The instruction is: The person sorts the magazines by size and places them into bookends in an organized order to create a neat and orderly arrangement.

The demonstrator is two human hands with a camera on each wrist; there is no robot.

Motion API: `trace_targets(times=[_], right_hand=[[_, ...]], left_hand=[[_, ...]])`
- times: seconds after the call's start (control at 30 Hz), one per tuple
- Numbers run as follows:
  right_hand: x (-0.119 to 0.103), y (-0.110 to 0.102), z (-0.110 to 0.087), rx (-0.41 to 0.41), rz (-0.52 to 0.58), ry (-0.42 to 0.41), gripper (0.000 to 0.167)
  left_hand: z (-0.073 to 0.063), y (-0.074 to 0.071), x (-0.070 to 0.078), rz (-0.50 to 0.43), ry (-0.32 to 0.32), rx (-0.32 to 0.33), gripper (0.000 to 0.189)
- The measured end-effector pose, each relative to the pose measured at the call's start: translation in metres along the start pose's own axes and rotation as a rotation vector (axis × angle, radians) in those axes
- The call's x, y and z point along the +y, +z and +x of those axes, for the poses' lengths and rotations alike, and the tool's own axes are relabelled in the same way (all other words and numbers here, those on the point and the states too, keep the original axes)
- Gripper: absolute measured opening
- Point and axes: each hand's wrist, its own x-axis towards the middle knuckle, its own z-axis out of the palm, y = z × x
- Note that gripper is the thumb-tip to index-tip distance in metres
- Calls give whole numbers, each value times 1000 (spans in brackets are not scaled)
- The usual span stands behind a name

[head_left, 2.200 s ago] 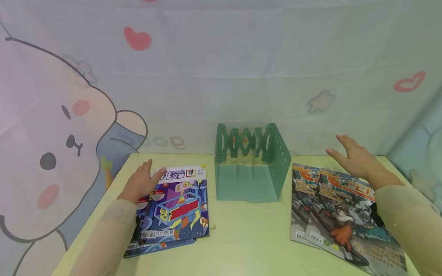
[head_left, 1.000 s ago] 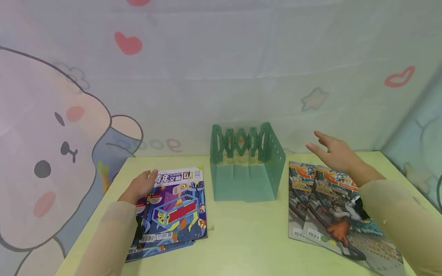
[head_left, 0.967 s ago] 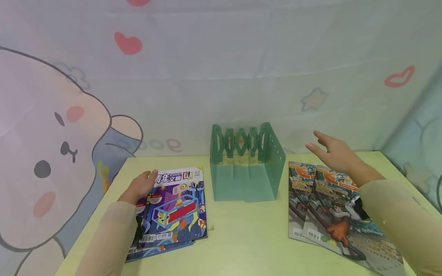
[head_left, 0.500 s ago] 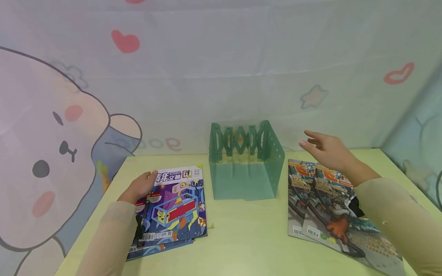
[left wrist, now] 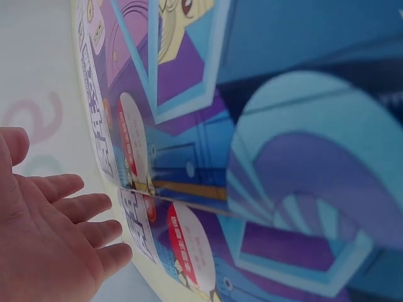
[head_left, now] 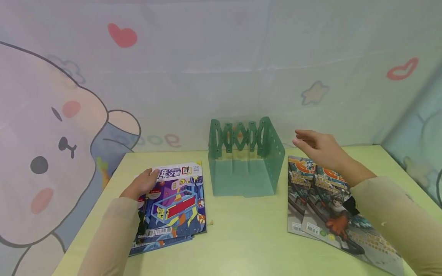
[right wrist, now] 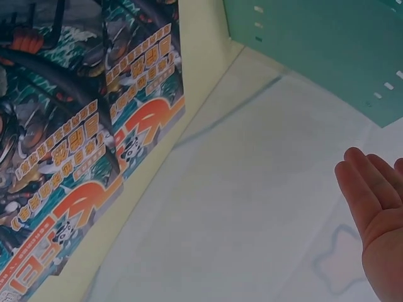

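Purple-and-blue magazines [head_left: 177,209] lie overlapped on the left of the table, the top one offset over the one beneath. Over their upper left corner is my left hand [head_left: 141,184]; in the left wrist view the hand's relaxed fingers [left wrist: 82,207] appear apart from the covers. Grey comic-style magazines [head_left: 340,218] lie fanned on the right. My right hand [head_left: 321,150] hovers above their top edge, fingers loosely bent, holding nothing. Between the two piles stands a green expandable book rack [head_left: 244,180], its perforated side panel [right wrist: 302,50] visible in the right wrist view.
The pale yellow table [head_left: 245,241] backs onto a hanging cloth [head_left: 221,65] printed with a cartoon bear, hearts and a star. A small yellowish scrap [head_left: 210,222] lies beside the left pile. A dark cable [head_left: 439,188] shows at the right edge.
My right hand has moved left, toward the rack, and its fingers have bent more. My left hand came down slightly earlier and has since stayed nearly still. The magazines and rack keep their places.
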Motion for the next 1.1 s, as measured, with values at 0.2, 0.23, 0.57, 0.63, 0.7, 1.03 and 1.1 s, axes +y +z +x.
trace_targets(times=[0.2,0.23,0.57,0.63,0.7,1.03,1.1], right_hand=[[-7,5,0,-5,39,-31,56],[-8,6,0,-4,48,-30,55],[-17,13,-1,-12,71,-83,51],[-17,15,0,-13,70,-97,51],[-17,17,0,-21,79,-111,52],[-20,24,0,-51,86,-142,50],[-22,25,0,-61,77,-152,51]], left_hand=[[2,5,-2,-24,22,-17,68],[2,5,-1,-20,25,-20,68],[2,7,-1,-13,28,-34,69],[3,7,-2,-12,33,-30,69],[4,7,-3,-16,39,-26,69],[5,5,-3,-81,28,-15,75],[5,4,-3,-99,37,-14,77]])
